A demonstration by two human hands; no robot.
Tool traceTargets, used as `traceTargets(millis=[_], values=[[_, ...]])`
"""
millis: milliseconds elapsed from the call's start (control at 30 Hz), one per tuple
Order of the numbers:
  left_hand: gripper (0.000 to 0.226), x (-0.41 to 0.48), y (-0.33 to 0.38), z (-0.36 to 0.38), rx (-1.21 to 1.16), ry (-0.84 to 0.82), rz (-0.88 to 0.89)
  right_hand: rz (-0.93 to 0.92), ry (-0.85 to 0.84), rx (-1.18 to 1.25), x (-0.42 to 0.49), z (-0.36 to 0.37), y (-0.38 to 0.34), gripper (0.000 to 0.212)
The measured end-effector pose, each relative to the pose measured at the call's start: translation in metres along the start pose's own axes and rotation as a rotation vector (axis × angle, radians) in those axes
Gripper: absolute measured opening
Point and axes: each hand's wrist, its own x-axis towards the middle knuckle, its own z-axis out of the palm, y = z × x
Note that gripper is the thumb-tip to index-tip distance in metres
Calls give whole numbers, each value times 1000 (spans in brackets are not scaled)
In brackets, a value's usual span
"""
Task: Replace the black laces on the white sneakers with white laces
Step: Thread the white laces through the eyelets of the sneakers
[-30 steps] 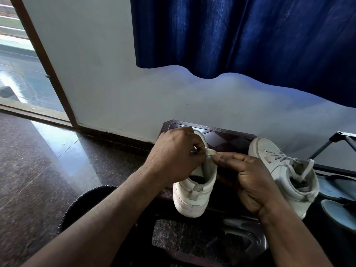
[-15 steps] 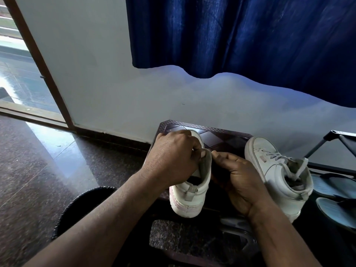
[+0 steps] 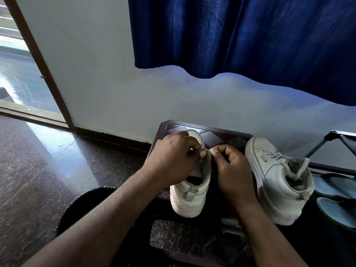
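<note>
Item: near sneaker (image 3: 189, 201) — white low-top, heel toward the camera, grey pull tab at the back, sole rim faintly pink. It stands on the dark patterned stool (image 3: 221, 132) with its toe toward the wall.
Pair: second sneaker (image 3: 277, 182) — same white, just right of the right hand, toe on the same stool. It is threaded with greyish-white laces (image 3: 272, 155), and its tongue is loose and raised.
Left hand (image 3: 171, 160): fingers curled over the near sneaker's front, thumb and fingertips pinching a thin pale lace (image 3: 206, 149) at the upper's edge.
Right hand (image 3: 234, 171): curled, thumb and forefinger nipping the same pale lace. The thumbs of the 2 hands almost touch.
Hidden: both hands cover the near sneaker's eyelets and tongue, so how far it is laced cannot be told.
Cut off: 2 dark sandals (image 3: 336, 189) at the right edge, partly out of frame.
Hard to make out: shapes in the shadow beneath the forearms.
Surroundings: blue curtain (image 3: 250, 35), pale wall, speckled floor (image 3: 28, 180).
</note>
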Motion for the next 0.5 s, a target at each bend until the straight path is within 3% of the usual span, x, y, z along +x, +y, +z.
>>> traceTargets(millis=[133, 200, 367, 500], values=[[9, -1, -2, -2, -36, -34, -49, 363, 191, 536, 15, -8, -1, 23], [9, -2, -1, -1, -66, -28, -77, 436, 230, 661, 18, -15, 0, 23], [13, 0, 0, -2, -144, -59, -168, 476, -122, 743, 4, 0, 4, 25], [17, 0, 0, -4, -175, -65, -163, 413, -114, 731, -5, 14, -2, 18]])
